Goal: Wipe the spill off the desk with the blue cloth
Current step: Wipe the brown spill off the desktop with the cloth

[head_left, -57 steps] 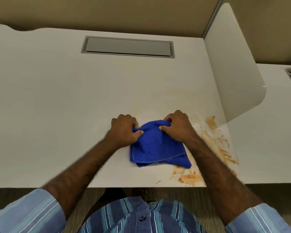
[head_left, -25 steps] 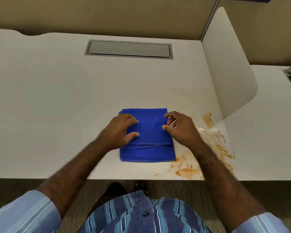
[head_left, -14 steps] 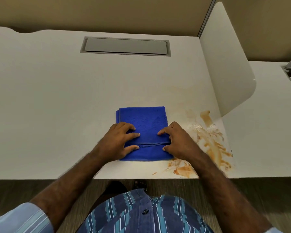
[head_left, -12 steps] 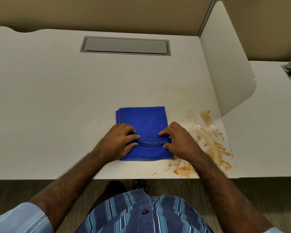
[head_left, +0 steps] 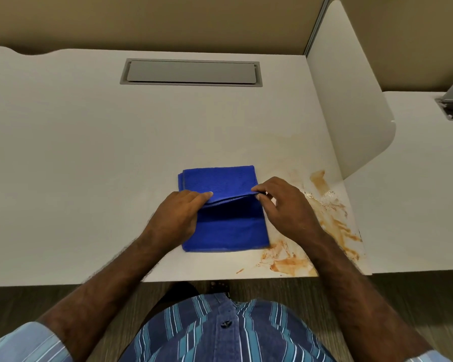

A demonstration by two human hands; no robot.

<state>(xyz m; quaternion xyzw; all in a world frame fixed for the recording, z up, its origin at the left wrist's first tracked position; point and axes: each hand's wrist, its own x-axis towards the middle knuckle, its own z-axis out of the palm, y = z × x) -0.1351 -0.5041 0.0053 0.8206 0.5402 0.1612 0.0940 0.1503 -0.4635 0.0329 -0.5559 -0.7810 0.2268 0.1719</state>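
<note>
1. The wiping itself has not begun, as I judge it: the orange-brown spill lies smeared across the desk from about 1 o'clock of the cloth round to 5 o'clock, right down to the near edge, and none of it looks cleared.
2. The blue cloth lies folded flat on the desk in front of me, its right edge just beside the spill (its near right corner seems to touch the stain).
3. I am at the folding stage: a top layer is lifted along a line across the cloth's middle, running from 9 o'clock to 3 o'clock.
4. My left hand grips that lifted layer at the cloth's 9 o'clock side, fingers curled over it.
5. My right hand pinches the same layer at 3 o'clock between thumb and fingertips, the other fingers loosely bent.
6. Left to do: finish the fold, then carry the cloth over the whole stain toward 3 o'clock.
</note>
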